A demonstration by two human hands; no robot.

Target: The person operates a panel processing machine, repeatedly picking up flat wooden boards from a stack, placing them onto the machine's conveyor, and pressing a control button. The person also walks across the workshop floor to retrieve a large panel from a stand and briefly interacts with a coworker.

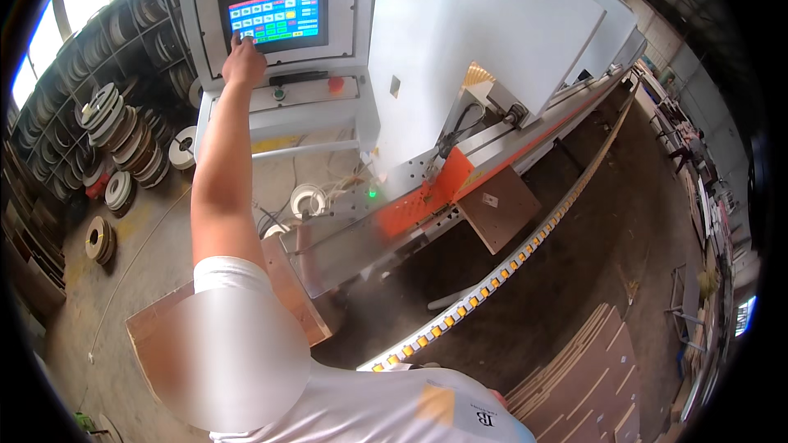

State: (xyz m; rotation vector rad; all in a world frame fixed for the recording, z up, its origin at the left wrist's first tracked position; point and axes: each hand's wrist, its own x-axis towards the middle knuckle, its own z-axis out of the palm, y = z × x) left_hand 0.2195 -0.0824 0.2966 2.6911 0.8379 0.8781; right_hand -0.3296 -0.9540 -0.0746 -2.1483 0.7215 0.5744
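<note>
My left arm reaches forward, and my left hand [245,62] is at the lower left of a lit touchscreen [279,15]. One finger is stretched out against the screen's lower left corner, with the thumb apart from it; nothing is held. Coloured buttons and icons on a blue ground fill the screen, which is set in a grey control cabinet [355,12]. Below it sit a green push button [279,93] and a red button [336,84]. My right hand is out of view. The white sleeve and shirt front fill the lower edge, partly blurred.
A long grey machine with an orange guard [453,175] runs to the far right. A brown panel [501,208] juts from its side. A rail with yellow rollers [474,302] curves past. Stacked boards [584,369] stand at lower right, banding rolls [123,127] at left.
</note>
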